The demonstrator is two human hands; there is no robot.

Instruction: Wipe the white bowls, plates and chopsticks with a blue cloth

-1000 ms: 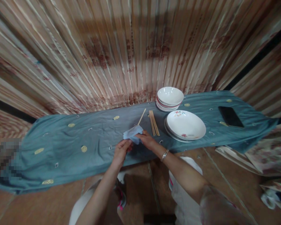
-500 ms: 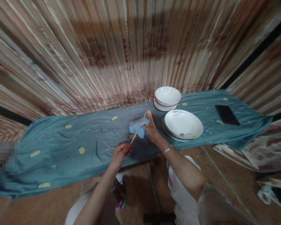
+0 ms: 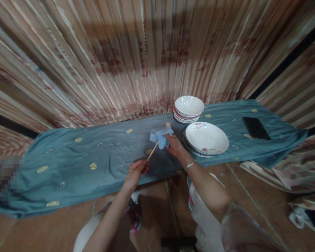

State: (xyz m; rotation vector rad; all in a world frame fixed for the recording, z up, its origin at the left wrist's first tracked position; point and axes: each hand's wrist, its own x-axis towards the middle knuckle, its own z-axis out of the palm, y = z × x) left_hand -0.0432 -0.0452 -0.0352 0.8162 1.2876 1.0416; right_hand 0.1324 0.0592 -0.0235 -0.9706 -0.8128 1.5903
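Observation:
My left hand (image 3: 137,170) is closed on the near end of a thin wooden chopstick (image 3: 152,152), which slants up and away over the table. My right hand (image 3: 174,144) grips a light blue cloth (image 3: 160,136) that wraps the chopstick's far part, so its far end is hidden. Behind the cloth, the tips of several more chopsticks (image 3: 168,124) stick out; the cloth and my right hand cover the rest of them.
Right of my right hand stand a stack of white plates with flower prints (image 3: 207,139) and, behind it, a stack of white bowls (image 3: 189,106). A black phone (image 3: 256,128) lies farther right on the teal tablecloth (image 3: 107,150). A pleated curtain (image 3: 126,63) hangs behind.
My right hand has slid the cloth up and away along the chopstick, slightly right, covering more of the other chopsticks. My left hand stays nearly in place.

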